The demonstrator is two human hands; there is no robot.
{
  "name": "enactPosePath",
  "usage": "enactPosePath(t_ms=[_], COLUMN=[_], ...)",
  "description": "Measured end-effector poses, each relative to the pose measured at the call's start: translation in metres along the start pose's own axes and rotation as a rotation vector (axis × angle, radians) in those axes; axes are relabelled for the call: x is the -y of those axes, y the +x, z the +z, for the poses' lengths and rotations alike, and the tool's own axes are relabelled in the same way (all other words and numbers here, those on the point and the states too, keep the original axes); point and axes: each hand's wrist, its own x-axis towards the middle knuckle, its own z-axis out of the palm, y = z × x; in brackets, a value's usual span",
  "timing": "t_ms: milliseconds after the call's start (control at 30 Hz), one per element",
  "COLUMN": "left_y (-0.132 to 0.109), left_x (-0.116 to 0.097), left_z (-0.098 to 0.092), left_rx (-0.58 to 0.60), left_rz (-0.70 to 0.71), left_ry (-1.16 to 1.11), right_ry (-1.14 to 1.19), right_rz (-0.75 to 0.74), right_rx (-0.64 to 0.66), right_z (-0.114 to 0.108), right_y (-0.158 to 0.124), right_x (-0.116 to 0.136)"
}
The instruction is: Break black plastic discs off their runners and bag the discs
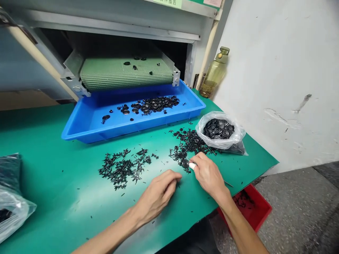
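My right hand (209, 174) is closed at the edge of a small black plastic disc (185, 163), its fingertips pinching it. Something white, which looks like a finger cover, wraps one fingertip. A thin dark rod (228, 184) shows beside this hand. My left hand (160, 188) rests just above the green table (79, 211) with its fingers curled together; what they hold, if anything, is hidden. Right behind the disc spreads a pile of mixed black plastic parts (192, 141). To the left of my left hand lies a heap of small black branched pieces (122, 169).
A blue tray (90, 132) with black parts stands below a green conveyor belt (106, 72). At the right are a plastic bag of black discs (239, 132) and a green bottle (215, 72). Another bag (18, 204) lies left. A red bin (261, 211) stands below the table edge.
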Motion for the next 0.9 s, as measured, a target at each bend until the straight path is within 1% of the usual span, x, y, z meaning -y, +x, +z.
enactPosePath(t_ms=[100,267,333,400,467,533,600,667,733,833,900], left_y=[0.009,0.021,0.024,0.026,0.029,0.032,0.034,0.034,0.031,0.027,0.027], left_x=[0.003,0.009,0.010,0.011,0.011,0.010,0.011,0.012,0.014,0.017,0.016], left_z=[0.003,0.003,0.004,0.004,0.005,0.006,0.006,0.005,0.004,0.000,-0.003], left_rx=[-0.078,-0.107,-0.160,-0.197,-0.179,-0.117,-0.075,-0.079,-0.121,-0.172,-0.193], left_rz=[0.000,0.013,-0.012,-0.048,-0.105,-0.151,-0.162,-0.149,-0.158,-0.239,-0.307], left_ry=[-0.009,-0.013,-0.015,0.040,0.167,0.291,0.327,0.290,0.223,0.062,-0.124], right_ry=[0.000,-0.013,-0.004,0.011,0.022,0.031,0.046,0.075,0.113,0.188,0.249], right_rz=[0.005,0.021,-0.001,-0.013,-0.013,-0.016,-0.022,-0.031,-0.034,-0.039,-0.059], right_rx=[0.018,0.027,0.044,0.050,0.048,0.048,0.052,0.056,0.053,0.042,0.042], right_z=[0.000,0.001,0.003,0.004,0.004,0.005,0.005,0.004,0.004,0.001,-0.001], right_y=[-0.004,-0.004,-0.002,-0.001,0.000,-0.001,-0.002,-0.002,-0.002,-0.002,-0.002], right_x=[0.004,0.013,0.017,0.019,0.021,0.023,0.025,0.027,0.029,0.031,0.031])
